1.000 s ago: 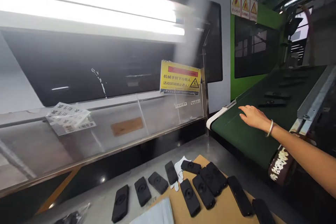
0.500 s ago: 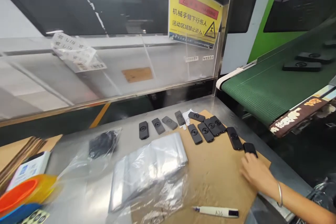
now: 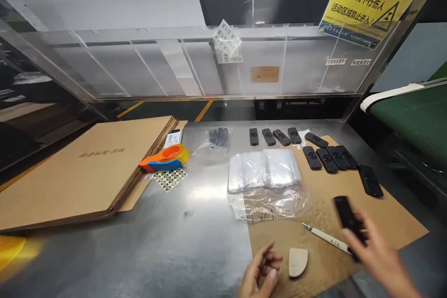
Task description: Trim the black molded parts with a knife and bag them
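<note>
My right hand is at the lower right and holds a flat black plastic part by its near end, lifted over the brown cardboard sheet. My left hand hovers low at the bottom edge with its fingers loosely curled and nothing in it, next to a small tan half-round piece. A white-handled craft knife lies between the hands. Several more black parts lie in rows at the back of the cardboard and on the steel table.
A stack of clear plastic bags lies mid-table. Flat cardboard sheets are piled at left, with an orange and blue tape dispenser and a sticker sheet beside them. A clear guard panel stands behind; the green conveyor is at right.
My view has swung left and down over the table. My right hand has lifted a black part off the cardboard and drawn it nearer. My left hand has come into view.
</note>
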{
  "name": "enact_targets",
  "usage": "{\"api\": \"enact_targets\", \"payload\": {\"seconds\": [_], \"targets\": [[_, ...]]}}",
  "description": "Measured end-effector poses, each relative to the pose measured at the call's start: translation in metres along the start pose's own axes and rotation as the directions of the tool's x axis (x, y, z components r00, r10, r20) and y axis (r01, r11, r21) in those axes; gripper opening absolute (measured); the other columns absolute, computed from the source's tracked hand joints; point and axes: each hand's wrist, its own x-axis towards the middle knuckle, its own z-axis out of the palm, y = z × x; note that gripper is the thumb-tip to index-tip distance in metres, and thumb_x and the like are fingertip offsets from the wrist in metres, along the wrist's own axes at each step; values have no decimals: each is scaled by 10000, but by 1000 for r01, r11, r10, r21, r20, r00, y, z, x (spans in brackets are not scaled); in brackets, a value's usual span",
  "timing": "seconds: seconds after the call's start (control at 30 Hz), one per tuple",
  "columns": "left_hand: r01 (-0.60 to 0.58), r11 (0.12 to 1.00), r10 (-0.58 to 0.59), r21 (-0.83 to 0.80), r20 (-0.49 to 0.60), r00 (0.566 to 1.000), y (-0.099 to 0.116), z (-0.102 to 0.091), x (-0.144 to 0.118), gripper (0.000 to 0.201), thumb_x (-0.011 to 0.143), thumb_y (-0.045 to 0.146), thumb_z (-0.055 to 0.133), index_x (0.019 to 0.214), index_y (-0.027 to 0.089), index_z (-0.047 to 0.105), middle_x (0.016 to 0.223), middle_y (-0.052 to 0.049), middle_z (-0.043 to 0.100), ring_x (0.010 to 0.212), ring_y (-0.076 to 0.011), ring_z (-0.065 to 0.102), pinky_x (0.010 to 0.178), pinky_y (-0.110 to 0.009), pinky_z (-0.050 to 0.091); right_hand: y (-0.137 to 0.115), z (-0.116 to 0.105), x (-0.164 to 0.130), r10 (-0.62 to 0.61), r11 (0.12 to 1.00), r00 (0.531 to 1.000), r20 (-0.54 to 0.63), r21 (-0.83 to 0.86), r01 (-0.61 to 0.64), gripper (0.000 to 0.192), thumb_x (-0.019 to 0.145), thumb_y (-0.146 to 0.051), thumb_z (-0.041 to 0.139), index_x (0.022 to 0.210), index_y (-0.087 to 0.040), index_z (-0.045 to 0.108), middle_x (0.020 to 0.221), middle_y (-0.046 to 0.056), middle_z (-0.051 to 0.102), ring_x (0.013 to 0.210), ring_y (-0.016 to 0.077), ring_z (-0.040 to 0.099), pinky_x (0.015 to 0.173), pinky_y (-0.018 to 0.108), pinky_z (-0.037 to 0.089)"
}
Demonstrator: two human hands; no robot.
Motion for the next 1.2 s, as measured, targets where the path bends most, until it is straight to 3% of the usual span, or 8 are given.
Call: {"api": "enact_targets", "payload": {"seconds": [0.1, 0.2, 0.33, 0.5, 0.77, 0.97, 1.1, 1.2], "targets": [[-107, 972, 103, -210, -29, 994, -6, 15, 2, 787, 666, 605, 633, 1300, 197, 409, 1199, -148, 550, 1084, -262, 508, 921, -362, 369, -90, 42, -58, -464, 876, 884, 49, 170, 451, 580, 836, -341, 509, 1348, -156, 310, 1194, 133, 570, 1062, 247, 569, 857, 327, 502], [-50, 902, -12, -429, -141, 990, -4, 20, -6, 606, 728, 521, 617, 1226, 213, 461, 1118, -121, 596, 1025, -258, 548, 930, -380, 384, -125, 64, -87, -670, 714, 742, 17, 287, 638, 579, 869, -364, 478, 1373, -137, 306, 1155, 142, 594, 1057, 257, 565, 840, 327, 510], [-124, 925, 39, -360, -232, 972, 5, 3, -21, 441, 758, 405, 624, 1125, 186, 516, 912, -74, 625, 841, -201, 585, 840, -329, 424, -99, 59, -85, -659, 751, 722, 210, 225, 621, 471, 880, -227, 427, 1348, -219, 372, 1290, 141, 492, 1164, 273, 473, 890, 425, 474], [-243, 966, 249, -86, 54, 967, 10, -16, -37, 365, 753, 324, 612, 1071, 155, 552, 783, -70, 602, 703, -169, 555, 662, -279, 436, -56, 65, -64, -607, 754, 602, 519, 135, 643, 497, 821, -157, 492, 1280, -347, 460, 1374, 110, 407, 1204, 320, 412, 891, 523, 439], [-367, 907, 343, 208, 141, 929, 18, -11, -51, 333, 719, 107, 533, 1047, 140, 580, 751, -84, 634, 667, -191, 591, 685, -305, 445, -107, 20, -55, -532, 806, 796, 289, 462, 371, 405, 865, -287, 512, 1264, -245, 468, 1175, 110, 499, 1092, 214, 516, 843, 287, 492], [-419, 875, 406, 241, 105, 908, 18, -8, -52, 94, 670, 153, 650, 764, 154, 658, 687, -85, 589, 625, -187, 503, 647, -297, 382, -174, 0, -73, -802, 489, 597, -11, 561, 668, 475, 882, -353, 457, 1333, -214, 407, 977, 126, 564, 851, 230, 554, 700, 360, 513], [-439, 841, 427, 317, 109, 898, 17, -8, -58, 111, 656, 120, 636, 756, 169, 648, 627, -55, 528, 594, -172, 454, 620, -292, 342, -175, 1, -75, -762, 599, 631, 142, 525, 605, 454, 881, -245, 466, 1326, -188, 404, 995, 130, 541, 895, 211, 539, 726, 322, 509], [-420, 861, 387, 286, 167, 907, 20, -7, -59, 168, 676, 163, 638, 843, 162, 658, 672, -77, 569, 609, -186, 474, 619, -297, 341, -172, 2, -81, -785, 536, 619, 18, 518, 666, 461, 904, -338, 423, 1347, -223, 374, 962, 117, 552, 833, 207, 541, 676, 321, 514]]}}
